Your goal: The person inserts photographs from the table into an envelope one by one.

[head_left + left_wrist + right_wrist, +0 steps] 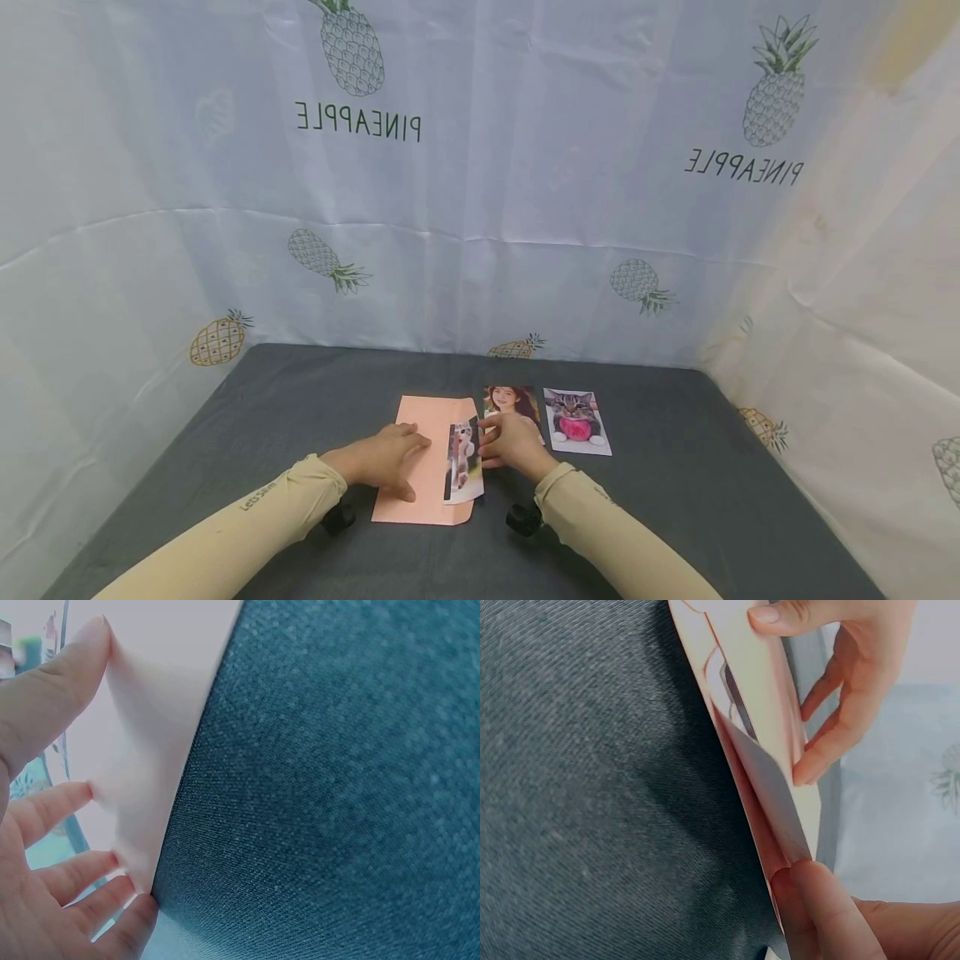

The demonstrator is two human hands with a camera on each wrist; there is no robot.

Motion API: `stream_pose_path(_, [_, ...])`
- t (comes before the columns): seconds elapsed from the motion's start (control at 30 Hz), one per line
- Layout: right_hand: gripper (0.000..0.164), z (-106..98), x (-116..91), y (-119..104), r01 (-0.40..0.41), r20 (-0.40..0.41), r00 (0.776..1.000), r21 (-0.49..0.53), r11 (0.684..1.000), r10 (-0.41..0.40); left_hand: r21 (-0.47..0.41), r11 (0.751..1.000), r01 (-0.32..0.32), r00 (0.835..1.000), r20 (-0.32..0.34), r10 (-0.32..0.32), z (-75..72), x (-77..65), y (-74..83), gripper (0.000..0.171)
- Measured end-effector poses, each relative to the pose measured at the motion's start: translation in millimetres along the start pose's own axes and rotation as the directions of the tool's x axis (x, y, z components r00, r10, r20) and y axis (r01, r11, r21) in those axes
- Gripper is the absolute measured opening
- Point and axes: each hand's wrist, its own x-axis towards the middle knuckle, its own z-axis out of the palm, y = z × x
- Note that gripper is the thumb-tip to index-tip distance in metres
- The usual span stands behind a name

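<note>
A pink envelope (423,408) lies on the dark table, its opening toward the right. Across the opening, a photo (465,460) with a small light-coloured animal sits partly inside; the rest of it is hidden by the envelope. My left hand (381,461) presses on the envelope with spread, fairly straight fingers, as the left wrist view also shows. My right hand (516,445) pinches the photo's right edge between thumb and fingers. In the right wrist view, the photo (769,787) bows upward from the envelope's mouth.
Behind my right hand lies a portrait photo (512,400), partly covered by it. A cat photo (577,423) with a pink ball lies to its right. The dark cloth-covered table (660,500) is bordered by white pineapple-print curtains (465,167).
</note>
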Motion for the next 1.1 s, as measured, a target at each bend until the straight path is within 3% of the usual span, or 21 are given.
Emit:
stream_pose_path(0.47, [0.049,10.9,2.8,2.7,-0.007,0.013,1.0,0.017,1.0,0.007,-0.016,1.0,0.01,1.0,0.006,-0.01,-0.5,-1.0,0.5,0.079])
stream_pose_path(1.1, [0.043,20.7,3.9,2.6,-0.006,0.007,1.0,-0.033,0.999,0.006,-0.022,0.999,0.026,1.0,0.005,-0.026,-0.5,0.1,2.0,0.077])
